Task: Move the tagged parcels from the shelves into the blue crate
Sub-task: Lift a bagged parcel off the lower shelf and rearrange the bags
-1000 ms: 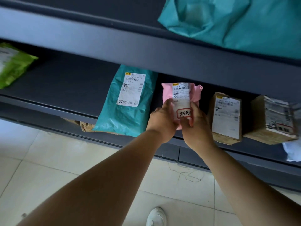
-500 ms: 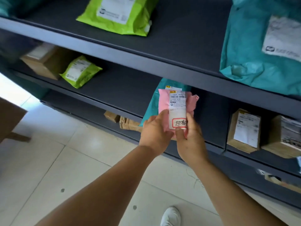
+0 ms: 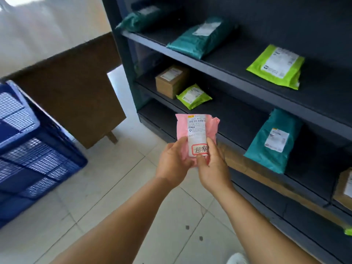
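At the far left, the blue crate (image 3: 28, 149) is seen standing on the floor, well apart from the parcel. The pink parcel (image 3: 197, 136) is held upright in mid-air in front of the shelves (image 3: 247, 79), clear of every board. It is judged to be light and soft: a thin plastic mailer, crumpled at its edges, probably a little slippery. A pinch across its lower end, below the red-framed tag, seems sufficient. The left hand (image 3: 174, 164) is curled round the lower left edge, thumb laid on the front. The right hand (image 3: 212, 168) is clamped on the lower right, thumb pressed just under the tag. Both forearms are stretched forward, wrists close together.
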